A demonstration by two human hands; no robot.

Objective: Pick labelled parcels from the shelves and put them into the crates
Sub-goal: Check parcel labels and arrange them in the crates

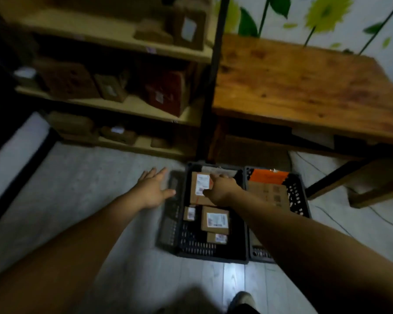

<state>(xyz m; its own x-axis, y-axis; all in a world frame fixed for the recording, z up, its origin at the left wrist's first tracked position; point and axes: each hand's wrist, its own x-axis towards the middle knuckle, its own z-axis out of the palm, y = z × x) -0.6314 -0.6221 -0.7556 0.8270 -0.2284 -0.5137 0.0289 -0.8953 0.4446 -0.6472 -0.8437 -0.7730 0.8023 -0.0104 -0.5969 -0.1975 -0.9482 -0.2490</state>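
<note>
At the bottom edge a shoe [243, 300] stands on bare pale floor [89, 189], which lies open across the lower left. At centre, the left hand [154, 189] hovers spread flat beside the left rim of the black crate [213, 257], while the right hand [220, 189] grips the largest labelled parcel [200, 189] inside, above three smaller ones. A second crate [297, 196] adjoins on the right; shelves [127, 107] with parcels and a wooden table [304, 87] fill the upper frame.

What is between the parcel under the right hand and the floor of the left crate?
Nothing visible. The right hand rests on the large parcel, already inside the left crate, at its far end. Three smaller parcels lie nearer, beside it rather than beneath. The left hand hovers open outside the crate.
</note>
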